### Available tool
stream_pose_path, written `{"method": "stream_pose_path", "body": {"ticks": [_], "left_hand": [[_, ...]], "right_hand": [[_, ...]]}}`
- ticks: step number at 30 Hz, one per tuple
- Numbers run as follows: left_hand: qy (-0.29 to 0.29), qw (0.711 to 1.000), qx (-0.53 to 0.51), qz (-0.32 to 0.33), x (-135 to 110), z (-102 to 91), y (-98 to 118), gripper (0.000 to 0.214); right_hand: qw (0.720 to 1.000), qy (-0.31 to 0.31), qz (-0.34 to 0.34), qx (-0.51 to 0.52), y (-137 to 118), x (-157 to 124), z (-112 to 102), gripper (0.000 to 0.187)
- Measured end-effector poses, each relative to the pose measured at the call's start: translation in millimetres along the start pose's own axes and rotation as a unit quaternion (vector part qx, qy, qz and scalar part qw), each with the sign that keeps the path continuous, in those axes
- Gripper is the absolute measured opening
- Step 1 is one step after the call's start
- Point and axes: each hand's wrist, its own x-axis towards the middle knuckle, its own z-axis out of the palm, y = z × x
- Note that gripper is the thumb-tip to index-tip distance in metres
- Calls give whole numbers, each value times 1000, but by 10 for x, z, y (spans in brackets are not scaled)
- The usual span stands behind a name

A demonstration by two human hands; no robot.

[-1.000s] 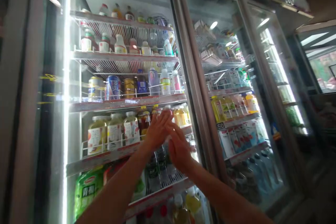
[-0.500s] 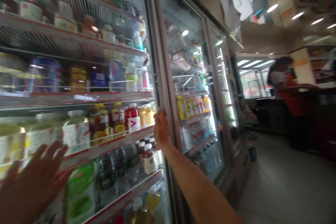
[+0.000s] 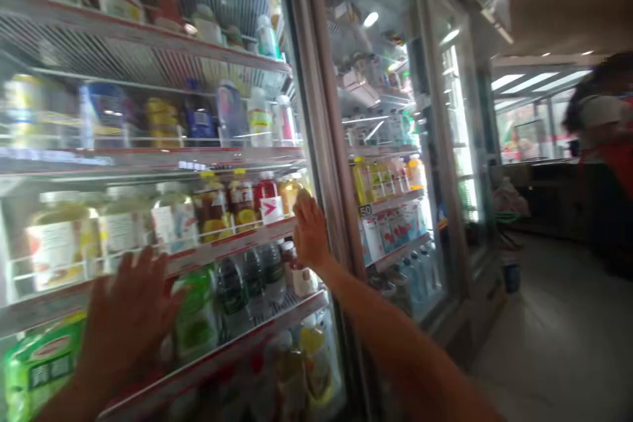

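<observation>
My left hand [image 3: 129, 313] is raised, fingers stretched and spread, with nothing in it. It is in front of the lower shelves of a lit drinks fridge, near a green-labelled bottle [image 3: 195, 316] and a green package [image 3: 47, 359]. My right hand [image 3: 311, 234] lies flat with fingers up, beside the upright metal door frame [image 3: 333, 145]; whether it touches the glass or the frame I cannot tell. Behind its fingers stand a red bottle [image 3: 266, 191] and yellow bottles [image 3: 289, 190]. Pale bottles with white labels [image 3: 173, 217] line the same shelf.
A second glass-fronted fridge section [image 3: 390, 211] with bottles and cartons continues to the right. Beyond it are a tiled floor [image 3: 534, 349], a hanging bag [image 3: 507, 201], a dark bin [image 3: 511, 273], and a blurred person in red [image 3: 606, 125] at the right edge.
The view has turned left and tilted down, so the shelves and the person sit further right. My left hand has come rightward and up; my right hand stays by the door frame, its fingers now straighter.
</observation>
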Motion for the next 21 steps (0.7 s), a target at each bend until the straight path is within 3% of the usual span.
{"method": "stream_pose_path", "body": {"ticks": [3,5,7,11,12,14,16,18,21], "left_hand": [[-9,999,28,36,-386,13,124,59],[-10,998,14,54,-641,66,239,61],[-12,998,3,66,-859,98,329,61],[-37,997,7,69,-1242,60,409,61],[-45,996,14,77,-1350,38,413,60],[-67,992,27,105,-1582,-21,393,59],[-89,987,40,125,-1801,-102,322,57],[-105,987,53,111,-1965,-212,197,55],[-115,986,101,61,-2118,-418,-26,54]], "right_hand": [[996,-27,-88,2,31,-1132,102,60],[993,-52,-101,-28,118,-1593,129,62],[993,-40,-108,-32,213,-1517,115,62],[996,83,-11,5,83,-838,151,65],[997,73,-14,9,-34,-833,188,67],[990,-35,-131,28,-312,-1057,254,68],[947,-121,-292,53,-573,-1312,295,69],[912,-159,-371,75,-779,-1305,328,67],[935,-204,-283,70,-1075,-934,414,67]]}}
